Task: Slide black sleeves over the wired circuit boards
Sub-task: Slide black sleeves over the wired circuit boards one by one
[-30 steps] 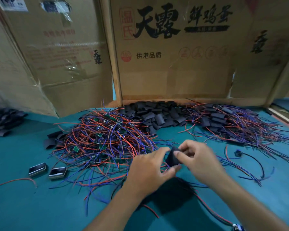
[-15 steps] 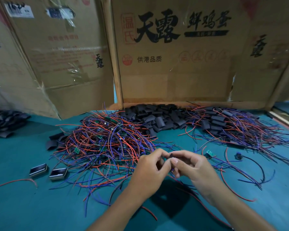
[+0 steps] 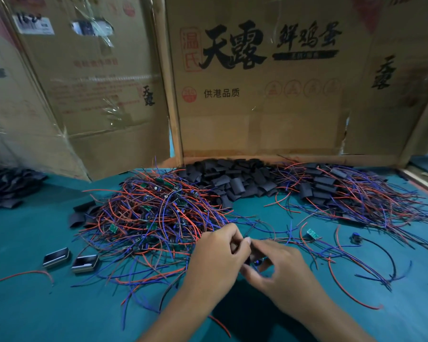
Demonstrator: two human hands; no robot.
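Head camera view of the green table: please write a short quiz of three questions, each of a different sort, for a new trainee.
1. True or false: the loose heap of flat black sleeves lies against the brown cardboard box wall at the back of the green table.
2. Multiple choice: the two small open dark metal cases lie (A) left of the left hand, (B) right of the right hand, (C) on the sleeve heap.
3. Fill in: the tangled pile of bare green circuit boards has red and ____ wires.

Key: 1 true; 2 A; 3 blue.
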